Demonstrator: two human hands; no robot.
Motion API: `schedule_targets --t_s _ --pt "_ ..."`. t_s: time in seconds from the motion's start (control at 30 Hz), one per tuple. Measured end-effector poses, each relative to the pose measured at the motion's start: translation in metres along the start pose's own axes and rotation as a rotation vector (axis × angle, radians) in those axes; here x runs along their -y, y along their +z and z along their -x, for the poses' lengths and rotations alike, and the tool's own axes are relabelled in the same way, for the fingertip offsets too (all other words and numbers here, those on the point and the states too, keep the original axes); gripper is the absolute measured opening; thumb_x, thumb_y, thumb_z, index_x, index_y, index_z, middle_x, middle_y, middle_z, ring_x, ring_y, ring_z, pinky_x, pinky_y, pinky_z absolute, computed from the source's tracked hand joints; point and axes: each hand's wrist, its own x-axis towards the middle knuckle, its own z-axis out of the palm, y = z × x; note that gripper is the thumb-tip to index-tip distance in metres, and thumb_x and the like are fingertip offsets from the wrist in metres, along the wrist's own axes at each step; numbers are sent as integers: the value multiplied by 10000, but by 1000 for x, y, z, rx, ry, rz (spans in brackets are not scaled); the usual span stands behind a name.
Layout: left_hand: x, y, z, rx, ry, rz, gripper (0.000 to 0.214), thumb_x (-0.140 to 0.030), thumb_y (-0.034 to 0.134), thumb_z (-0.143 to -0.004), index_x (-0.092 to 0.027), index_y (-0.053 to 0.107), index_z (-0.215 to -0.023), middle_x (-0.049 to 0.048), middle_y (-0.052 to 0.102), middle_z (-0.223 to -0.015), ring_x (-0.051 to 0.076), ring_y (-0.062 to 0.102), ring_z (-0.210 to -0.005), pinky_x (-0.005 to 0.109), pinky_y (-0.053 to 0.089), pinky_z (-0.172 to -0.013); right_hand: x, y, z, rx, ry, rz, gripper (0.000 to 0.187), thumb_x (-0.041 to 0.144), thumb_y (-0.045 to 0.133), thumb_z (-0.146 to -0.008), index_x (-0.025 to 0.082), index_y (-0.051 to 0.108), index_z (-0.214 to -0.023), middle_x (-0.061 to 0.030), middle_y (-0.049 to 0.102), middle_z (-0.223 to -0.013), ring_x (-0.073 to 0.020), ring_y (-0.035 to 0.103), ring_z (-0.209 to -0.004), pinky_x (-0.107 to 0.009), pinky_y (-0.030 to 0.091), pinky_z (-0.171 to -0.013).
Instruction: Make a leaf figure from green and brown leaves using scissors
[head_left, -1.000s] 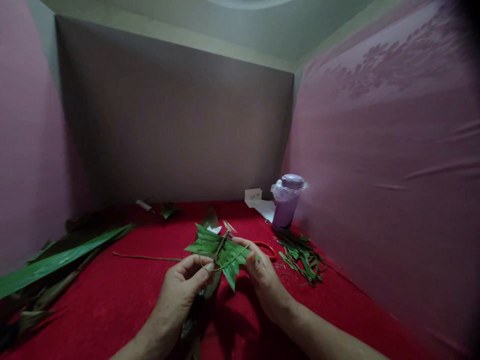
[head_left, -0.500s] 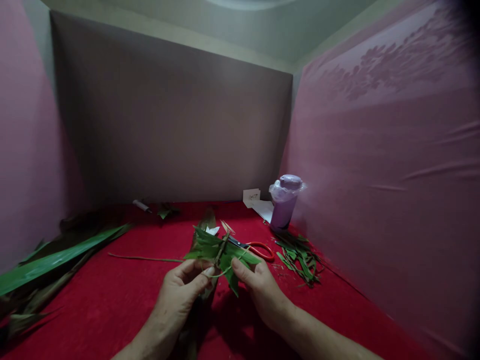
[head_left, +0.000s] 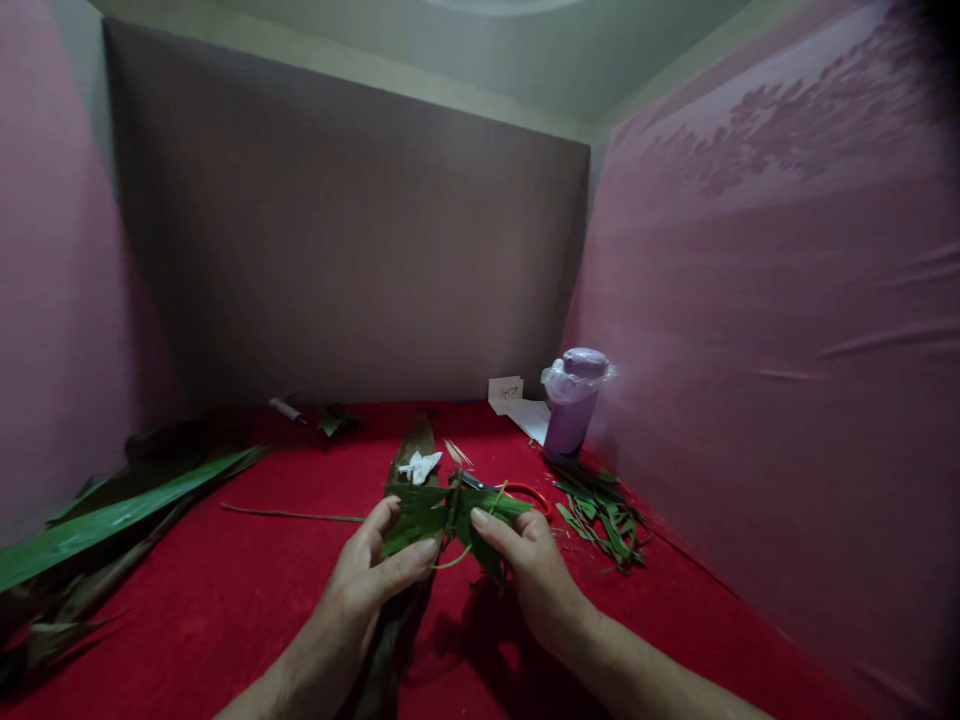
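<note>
A folded green leaf piece [head_left: 418, 515], bound at its middle by a brown strip [head_left: 453, 508], is held up between both hands. My left hand [head_left: 367, 575] grips its left side, with the thumb along the lower edge and the index finger at the outer edge. My right hand [head_left: 536, 575] pinches the right side, thumb in front. A thin pale strand runs from near my left thumb up past my right thumb. Behind the leaf lie scissors with red handles [head_left: 541, 497], partly hidden. A long dark leaf [head_left: 386, 640] lies beneath the hands.
Crumpled white tissue [head_left: 420, 467] and thin sticks [head_left: 458, 454] lie beyond. A purple bottle [head_left: 568, 420] wrapped in plastic stands near white paper [head_left: 529, 418], with leaf scraps [head_left: 604, 515] before it. Long leaves [head_left: 127, 520] lie left; a white tube [head_left: 286, 410] is farther back.
My left hand has shifted from the binding to the leaf's left side, its thumb and index finger farther apart. The leaf has turned flatter, and more of the tissue shows.
</note>
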Motion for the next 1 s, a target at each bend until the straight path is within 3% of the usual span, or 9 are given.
schedule_targets --t_s 0.23,0.47,0.8,1.0 --pt "-6 -4 -2 -165 -82 22 352 -259 764 -587 -169 609 -889 35 701 -719 180 652 -613 298 498 -611 -3 4 5 91 -20 94 236 374 669 -708 147 687 -769 -24 655 -699 -148 563 -649 -282 442 -667" --pt "-3 -6 -3 -102 -102 47 189 -259 722 -652 -149 635 -778 8 662 -598 146 622 -526 248 480 -525 -7 3 6 164 -35 98 211 361 647 -746 151 670 -751 -19 649 -690 -152 586 -670 -289 455 -686" --pt "-7 -4 0 -49 -130 52 169 -269 690 -691 -140 641 -789 19 659 -635 155 629 -570 260 495 -556 -8 2 6 173 -36 121 221 356 648 -745 136 668 -734 -15 645 -678 -123 554 -622 -254 447 -646" --pt "-8 0 3 -103 -126 30 216 -260 725 -649 -165 610 -805 6 661 -605 159 636 -550 256 494 -539 -7 2 6 174 -59 136 200 341 638 -749 144 674 -749 -12 645 -682 -129 556 -636 -256 452 -657"
